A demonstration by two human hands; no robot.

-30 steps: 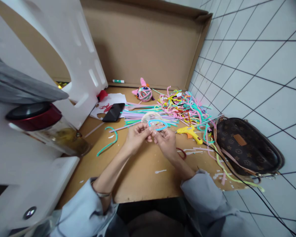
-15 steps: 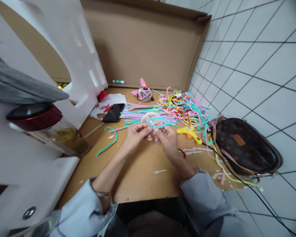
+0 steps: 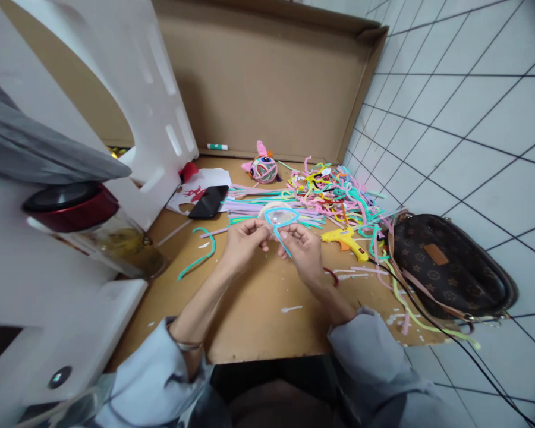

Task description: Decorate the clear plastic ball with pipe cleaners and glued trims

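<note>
A light blue pipe cleaner (image 3: pixel 294 219) is bent into a pointed loop, with a tail running down past the fingers of my right hand (image 3: pixel 307 252). My left hand (image 3: pixel 245 245) pinches the loop's lower left part, where the ends meet. My right thumb and fingers are closed on the tail. Just behind the loop is a pale round thing, partly hidden, lying on a row of straight lilac and green pipe cleaners (image 3: pixel 245 208). A curved teal pipe cleaner (image 3: pixel 211 246) rests on the table left of my left hand.
A yellow glue gun (image 3: pixel 345 242) lies right of my hands, its cord trailing past a brown handbag (image 3: pixel 450 267). Beyond are a tangled pipe cleaner heap (image 3: pixel 334 193), a pink-eared ball figure (image 3: pixel 264 169) and a black phone (image 3: pixel 208 203). A red-lidded bottle (image 3: pixel 129 238) stands left.
The blue loop has turned and tilted in my fingers. Its tail now shows, pointing down to the right. My hands stay close together; the view has shifted slightly.
</note>
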